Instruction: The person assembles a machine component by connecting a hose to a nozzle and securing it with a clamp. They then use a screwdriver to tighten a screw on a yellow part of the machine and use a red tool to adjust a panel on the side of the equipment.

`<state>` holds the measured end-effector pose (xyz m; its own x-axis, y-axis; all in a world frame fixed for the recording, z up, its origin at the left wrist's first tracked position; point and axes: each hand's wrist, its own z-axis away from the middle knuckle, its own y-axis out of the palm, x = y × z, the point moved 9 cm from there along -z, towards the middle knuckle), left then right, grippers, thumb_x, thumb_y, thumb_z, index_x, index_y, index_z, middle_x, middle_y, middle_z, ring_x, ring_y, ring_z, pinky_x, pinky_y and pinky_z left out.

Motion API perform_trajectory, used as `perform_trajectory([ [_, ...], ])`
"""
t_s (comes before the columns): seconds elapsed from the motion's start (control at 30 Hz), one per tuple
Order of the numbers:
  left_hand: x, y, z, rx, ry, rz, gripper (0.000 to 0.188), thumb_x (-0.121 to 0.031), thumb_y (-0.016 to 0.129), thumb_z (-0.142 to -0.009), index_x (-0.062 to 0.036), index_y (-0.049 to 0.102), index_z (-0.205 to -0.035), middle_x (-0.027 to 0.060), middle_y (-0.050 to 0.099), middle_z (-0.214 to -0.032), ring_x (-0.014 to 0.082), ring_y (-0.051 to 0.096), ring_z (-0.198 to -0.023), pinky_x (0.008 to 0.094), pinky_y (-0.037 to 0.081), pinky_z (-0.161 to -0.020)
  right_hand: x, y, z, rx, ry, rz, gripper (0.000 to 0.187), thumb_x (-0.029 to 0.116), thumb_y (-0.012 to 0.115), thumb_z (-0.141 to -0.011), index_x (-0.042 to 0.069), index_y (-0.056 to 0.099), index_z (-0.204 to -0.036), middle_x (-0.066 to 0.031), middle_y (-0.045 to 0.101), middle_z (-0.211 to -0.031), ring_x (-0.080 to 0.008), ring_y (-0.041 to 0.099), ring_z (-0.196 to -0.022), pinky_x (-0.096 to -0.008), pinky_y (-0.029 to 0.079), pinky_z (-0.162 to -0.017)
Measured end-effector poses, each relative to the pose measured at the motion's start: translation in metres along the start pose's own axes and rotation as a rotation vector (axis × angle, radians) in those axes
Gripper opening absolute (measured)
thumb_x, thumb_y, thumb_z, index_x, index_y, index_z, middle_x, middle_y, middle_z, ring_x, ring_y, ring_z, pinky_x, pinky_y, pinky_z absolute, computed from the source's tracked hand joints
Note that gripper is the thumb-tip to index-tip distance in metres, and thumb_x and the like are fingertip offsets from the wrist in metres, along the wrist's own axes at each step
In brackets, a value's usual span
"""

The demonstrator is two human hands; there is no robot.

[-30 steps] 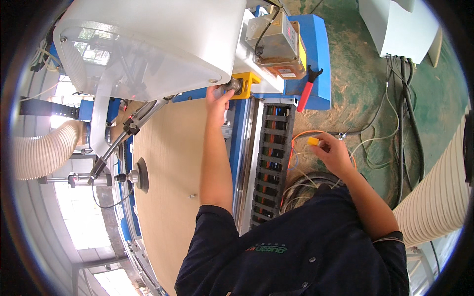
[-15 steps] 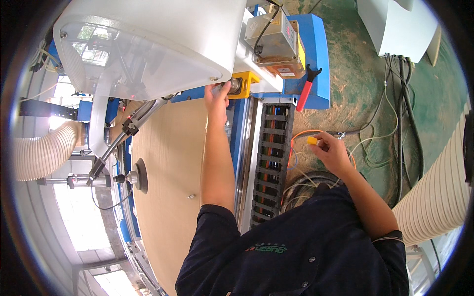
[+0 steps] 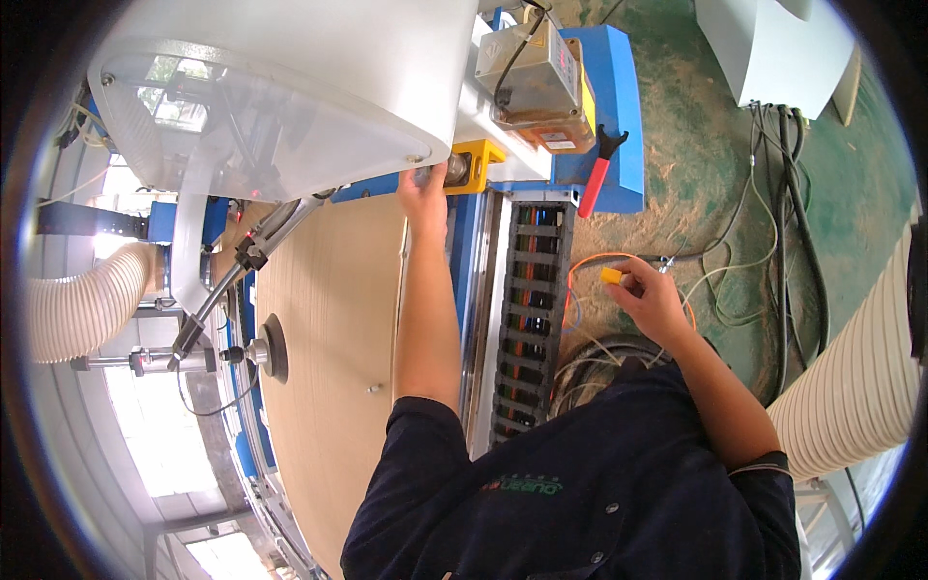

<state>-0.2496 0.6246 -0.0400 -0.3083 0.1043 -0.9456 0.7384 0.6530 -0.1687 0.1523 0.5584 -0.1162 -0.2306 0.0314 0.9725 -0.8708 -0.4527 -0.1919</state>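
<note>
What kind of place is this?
Probably a workshop or factory: there's a big white machine housing, a thick ribbed hose on the right, and pale dust scattered over the green floor.

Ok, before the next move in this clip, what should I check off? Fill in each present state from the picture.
1. Yellow block held in the right hand: ok, pinched at the fingertips.
2. Left hand at the round metal part beside the yellow bracket: ok.
3. Left hand's grip on that part: cannot tell, the fingers are partly hidden.
4. Red-handled wrench out of both hands: ok, it rests against the blue machine part.
5. Tan board free of small items: not ok, a small metal piece shows on it.
6. Machine power off: cannot tell.
</note>
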Motion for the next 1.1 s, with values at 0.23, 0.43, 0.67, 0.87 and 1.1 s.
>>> perform_trajectory([
  [0.23, -0.001, -0.002, 0.007, -0.030, -0.016, -0.009, 0.028, -0.020, 0.079, -0.083, -0.0063, 0.060, -0.098, -0.0040, 0.049, -0.064, 0.0042, 0.037, -0.050, 0.0221, 0.025, -0.043, 0.004, -0.001, 0.003, 0.007, -0.010, 0.003, 0.030, 0.021, 0.075, -0.083, 0.001, 0.065, -0.104, -0.0066, 0.060, -0.067, -0.0149, 0.056, -0.058, -0.0295, 0.044, -0.056],
  [0.43, -0.007, -0.004, -0.001, -0.010, 0.039, -0.132, 0.030, -0.021, 0.079, -0.083, -0.0053, 0.061, -0.100, -0.0012, 0.054, -0.071, 0.0059, 0.042, -0.053, 0.0223, 0.030, -0.045, 0.018, -0.007, 0.003, -0.021, -0.065, -0.033, 0.029, 0.018, 0.076, -0.082, 0.000, 0.065, -0.102, -0.0066, 0.060, -0.067, -0.0139, 0.056, -0.058, -0.0290, 0.045, -0.056],
  [0.67, -0.039, 0.011, 0.013, 0.010, 0.186, -0.263, 0.042, -0.021, 0.084, -0.078, -0.0021, 0.061, -0.108, 0.0050, 0.061, -0.099, 0.0127, 0.057, -0.082, 0.0250, 0.048, -0.071, 0.017, -0.013, 0.007, -0.031, -0.064, -0.045, 0.027, 0.015, 0.075, -0.082, 0.000, 0.065, -0.102, -0.0072, 0.060, -0.066, -0.0143, 0.056, -0.058, -0.0300, 0.046, -0.057],
  [0.87, -0.021, 0.022, 0.014, 0.202, -0.164, -0.247, 0.066, -0.003, 0.080, -0.072, -0.0041, 0.051, -0.131, 0.0054, 0.058, -0.125, 0.0101, 0.059, -0.080, 0.0231, 0.046, -0.058, 0.009, -0.012, 0.011, -0.013, -0.042, -0.020, 0.028, 0.016, 0.075, -0.081, 0.001, 0.066, -0.102, -0.0060, 0.059, -0.067, -0.0141, 0.055, -0.058, -0.0296, 0.045, -0.057],
  [1.1, -0.011, 0.001, 0.000, 0.191, 0.092, -0.395, 0.068, 0.001, 0.074, -0.076, -0.0070, 0.046, -0.138, 0.0056, 0.058, -0.125, 0.0094, 0.055, -0.065, 0.0206, 0.036, -0.046, 0.009, -0.006, 0.009, 0.030, -0.098, 0.008, 0.025, 0.008, 0.071, -0.085, -0.003, 0.061, -0.105, 0.0003, 0.051, -0.067, -0.0068, 0.045, -0.059, -0.0247, 0.039, -0.054],
])
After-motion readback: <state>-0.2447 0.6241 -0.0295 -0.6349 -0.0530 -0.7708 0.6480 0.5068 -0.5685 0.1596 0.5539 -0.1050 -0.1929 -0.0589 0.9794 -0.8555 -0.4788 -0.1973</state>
